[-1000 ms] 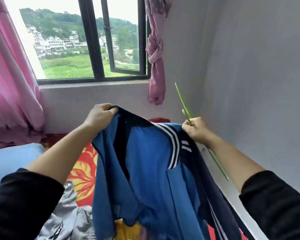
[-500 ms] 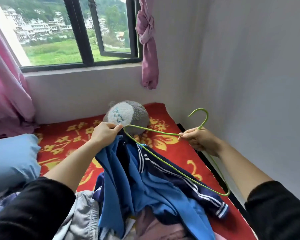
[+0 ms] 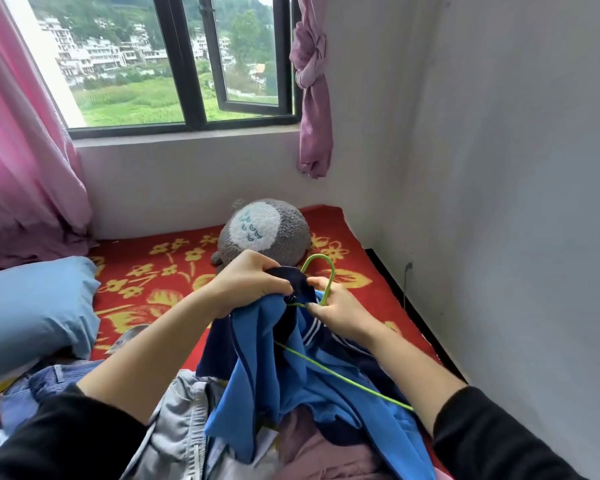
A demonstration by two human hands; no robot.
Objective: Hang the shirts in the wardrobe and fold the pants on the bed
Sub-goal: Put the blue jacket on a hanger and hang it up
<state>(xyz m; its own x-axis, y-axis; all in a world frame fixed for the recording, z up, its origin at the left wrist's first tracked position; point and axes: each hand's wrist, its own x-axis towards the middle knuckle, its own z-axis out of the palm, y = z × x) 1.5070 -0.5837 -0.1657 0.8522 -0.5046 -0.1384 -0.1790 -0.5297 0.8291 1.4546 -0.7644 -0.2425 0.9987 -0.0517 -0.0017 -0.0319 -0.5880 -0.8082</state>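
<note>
Two hands fit one blue shirt onto one green hanger over a bed.
One blue pillow (image 3: 32, 306) lies at the bed's (image 3: 153, 282) left edge. Left hand (image 3: 253, 282) clenches the blue shirt's (image 3: 291, 379) dark collar; right hand (image 3: 336, 310) pinches the green hanger (image 3: 321, 271) beside it. One grey plush toy (image 3: 264, 230) sits behind.

Red floral bed (image 3: 174, 271), plush toy (image 3: 262, 233), pillow (image 3: 32, 306), clothes (image 3: 187, 420)

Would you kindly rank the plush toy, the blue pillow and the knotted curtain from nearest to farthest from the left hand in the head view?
From the left hand:
1. Plush toy, just beyond the hand.
2. Blue pillow, far left on the bed.
3. Knotted curtain, up by the window, right of it.
</note>
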